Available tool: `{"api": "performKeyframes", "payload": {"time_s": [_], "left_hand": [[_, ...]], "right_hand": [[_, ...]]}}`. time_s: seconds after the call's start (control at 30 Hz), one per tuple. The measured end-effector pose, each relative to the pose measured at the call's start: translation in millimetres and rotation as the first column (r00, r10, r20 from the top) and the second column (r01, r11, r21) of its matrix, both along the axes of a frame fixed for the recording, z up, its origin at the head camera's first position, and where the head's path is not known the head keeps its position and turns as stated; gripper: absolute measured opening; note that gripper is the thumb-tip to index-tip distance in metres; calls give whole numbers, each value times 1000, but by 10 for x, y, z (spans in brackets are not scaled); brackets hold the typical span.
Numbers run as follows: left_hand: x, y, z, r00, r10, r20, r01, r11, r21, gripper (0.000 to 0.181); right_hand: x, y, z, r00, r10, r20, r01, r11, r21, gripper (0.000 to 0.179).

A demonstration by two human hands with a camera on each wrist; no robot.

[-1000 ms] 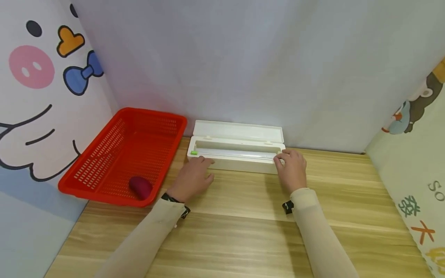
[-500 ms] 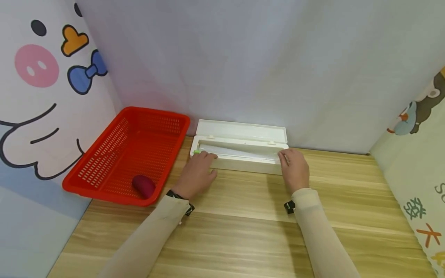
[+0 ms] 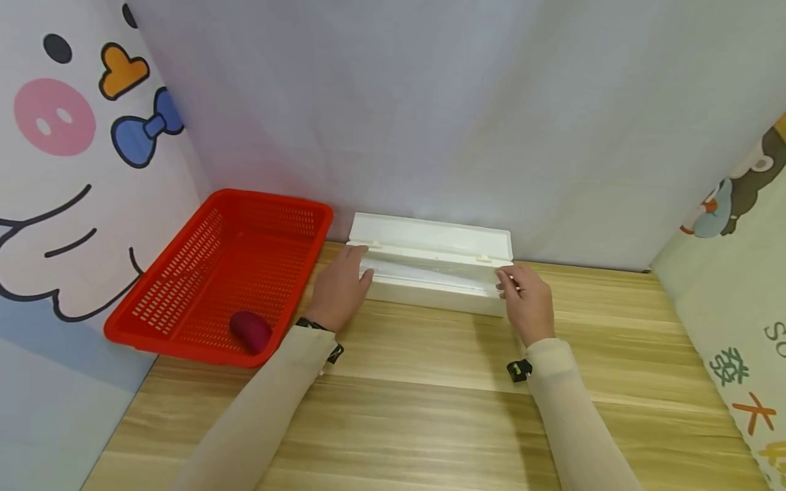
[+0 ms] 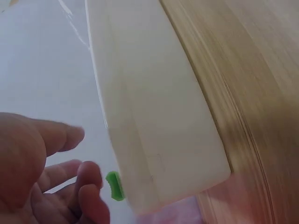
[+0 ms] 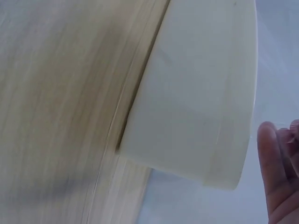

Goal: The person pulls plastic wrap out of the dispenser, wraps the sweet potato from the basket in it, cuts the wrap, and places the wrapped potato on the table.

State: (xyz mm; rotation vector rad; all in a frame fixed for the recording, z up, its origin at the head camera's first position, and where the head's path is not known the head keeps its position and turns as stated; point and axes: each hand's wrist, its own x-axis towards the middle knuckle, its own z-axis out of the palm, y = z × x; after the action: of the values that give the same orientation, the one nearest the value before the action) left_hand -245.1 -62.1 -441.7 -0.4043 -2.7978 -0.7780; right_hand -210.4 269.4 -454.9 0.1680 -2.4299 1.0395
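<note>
A long white cling film dispenser box (image 3: 430, 297) stands on the table with its lid (image 3: 432, 234) raised against the wall. Clear film (image 3: 424, 273) shows inside, slanting down to the right. My right hand (image 3: 529, 303) is at the box's right end, thumb and fingertips pinching the film's edge. Over the left end is my left hand (image 3: 340, 288), its fingers bent loosely and apart from the thumb. In the left wrist view, a green slider (image 4: 114, 185) sits on the box edge beside those fingers. In the head view this hand hides the slider.
A red plastic basket (image 3: 184, 346) stands to the left of the box, holding a dark purple-red oval object (image 3: 250, 331). A pale wall (image 3: 430, 109) rises right behind the box. The wooden table (image 3: 424, 402) extends in front.
My left hand has moved back over the box's left end. The box has shifted slightly right and forward. The film went from level to slanting, and the right hand moved slightly right with it.
</note>
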Motion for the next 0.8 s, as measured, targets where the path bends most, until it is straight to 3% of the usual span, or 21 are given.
{"api": "performKeyframes", "payload": {"time_s": [0.13, 0.27, 0.4, 0.6, 0.8], "left_hand": [[-70, 41, -16, 997, -42, 67, 44, 998, -33, 49], [-133, 134, -35, 995, -55, 83, 60, 997, -56, 46], [-177, 258, -16, 993, -88, 83, 95, 992, -79, 42], [-197, 377, 9, 982, -181, 58, 189, 968, -165, 36], [-201, 434, 63, 980, -196, 30, 198, 960, -198, 23]], "right_hand": [[32, 32, 3, 999, 50, -13, -51, 997, -55, 16], [58, 72, -4, 996, 79, -28, -80, 996, -40, 14], [94, 105, -21, 994, 99, -42, -100, 995, -22, 11], [126, 122, -38, 985, 155, -76, -159, 986, -45, 9], [144, 130, -59, 978, 177, -109, -183, 982, -40, 6]]}}
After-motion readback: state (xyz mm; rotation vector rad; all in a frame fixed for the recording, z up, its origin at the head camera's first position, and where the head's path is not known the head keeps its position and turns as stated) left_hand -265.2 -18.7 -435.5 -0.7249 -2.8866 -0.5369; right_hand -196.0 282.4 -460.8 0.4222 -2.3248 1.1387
